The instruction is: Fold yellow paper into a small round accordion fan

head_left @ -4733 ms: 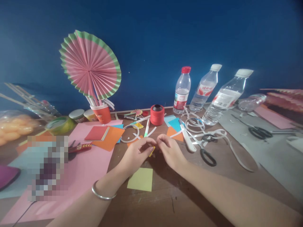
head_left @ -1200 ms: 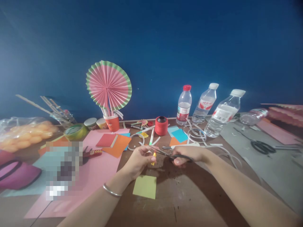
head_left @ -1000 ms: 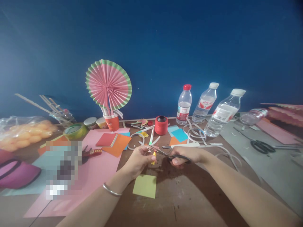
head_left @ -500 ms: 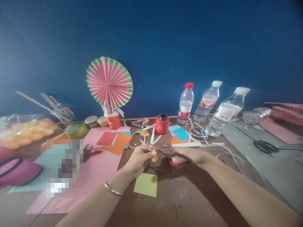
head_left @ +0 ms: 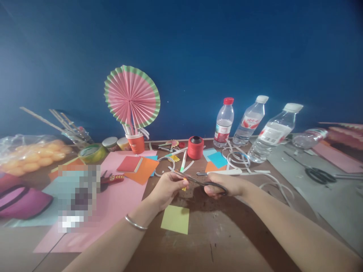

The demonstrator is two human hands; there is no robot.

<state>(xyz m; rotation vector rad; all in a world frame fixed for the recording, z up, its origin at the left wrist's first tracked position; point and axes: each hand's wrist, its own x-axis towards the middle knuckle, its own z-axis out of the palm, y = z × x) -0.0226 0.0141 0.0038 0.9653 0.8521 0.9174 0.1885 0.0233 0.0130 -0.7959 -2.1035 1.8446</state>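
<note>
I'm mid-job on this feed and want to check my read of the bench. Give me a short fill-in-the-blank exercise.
1. The right hand holds a pair of ____.
2. The hand pinching the small yellow piece is the person's ____ one.
3. The cap on the bottle nearest the red spool is ____.
4. The pleated pink-and-green fan stands in an orange-red ____.

Missing words: scissors; left; red; cup.
</note>
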